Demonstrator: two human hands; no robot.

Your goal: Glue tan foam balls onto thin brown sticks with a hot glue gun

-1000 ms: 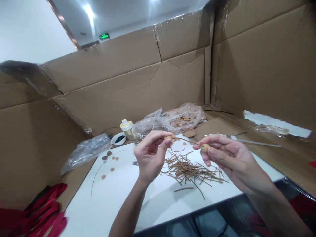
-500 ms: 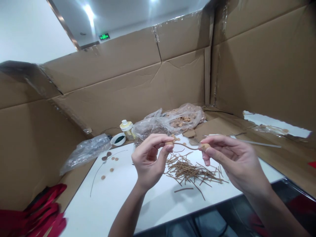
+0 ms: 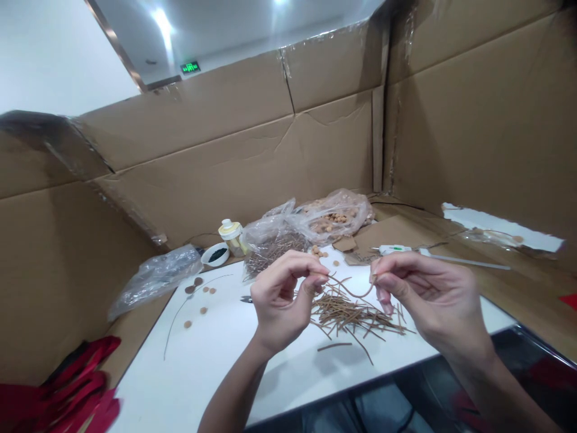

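My left hand (image 3: 282,297) and my right hand (image 3: 417,297) are raised over the white table (image 3: 216,367), each pinching one end of a short brown stick (image 3: 349,291) that sags in a curve between them. The small tan beads seen at its ends are hidden inside my fingers. Below the hands lies a loose pile of brown sticks (image 3: 356,316).
Cardboard walls (image 3: 252,162) enclose the table. At the back are plastic bags, one holding sticks (image 3: 274,243) and one holding tan beads (image 3: 336,219), a small bottle (image 3: 231,231), a white dish (image 3: 216,254), brown discs (image 3: 202,294), a long wire (image 3: 180,313), a glue gun (image 3: 396,248). Red material (image 3: 76,385) lies at the left.
Both hands have dropped slightly and come closer together. The stick between them, straight before, now bows downward, and the beads at its ends are covered by my fingers.
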